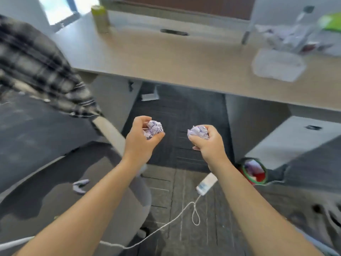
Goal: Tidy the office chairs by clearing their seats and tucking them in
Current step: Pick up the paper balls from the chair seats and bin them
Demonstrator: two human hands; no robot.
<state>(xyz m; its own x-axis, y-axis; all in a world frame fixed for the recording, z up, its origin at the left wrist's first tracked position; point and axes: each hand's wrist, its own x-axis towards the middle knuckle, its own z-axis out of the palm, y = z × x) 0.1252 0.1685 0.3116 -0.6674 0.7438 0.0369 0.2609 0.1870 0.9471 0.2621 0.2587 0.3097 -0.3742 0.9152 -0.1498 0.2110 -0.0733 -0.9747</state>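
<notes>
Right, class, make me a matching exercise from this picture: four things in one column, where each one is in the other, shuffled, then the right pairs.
1. crumpled paper ball
2. green-lidded can
3. plaid shirt
4. white adapter

A. on the floor
B. draped over the chair back
C. in the left hand
D. at the desk's far left

Pairs: 1-C, 2-D, 3-B, 4-A

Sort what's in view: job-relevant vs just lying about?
Job:
left hand holding crumpled paper ball
right hand holding second paper ball
office chair, plaid shirt draped on its back
small bin

Lying about:
desk
green-lidded can
plastic bottle
white charger on floor
</notes>
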